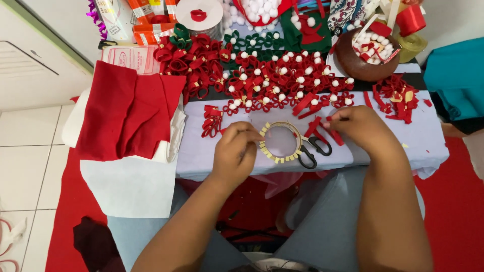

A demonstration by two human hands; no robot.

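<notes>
My left hand (237, 151) rests on a small lilac-covered table (413, 136), fingers pinched on a small red piece at the left rim of a tape ring (280, 157) edged with yellow tabs. My right hand (360, 128) lies to the right of the ring, fingertips closed on a red felt strip (313, 126). Black-handled scissors (312, 150) lie between the hands, touching the ring. Behind them spreads a heap of red felt flowers with white pompom centres (282, 80).
Folded red felt (126, 113) and white sheets (128, 186) lie at left. A brown bowl of white pompoms (370, 53) stands back right, with red scraps (398, 95) beside it. Green felt flowers (254, 40), ribbon spools and packets line the back. My knees sit under the table.
</notes>
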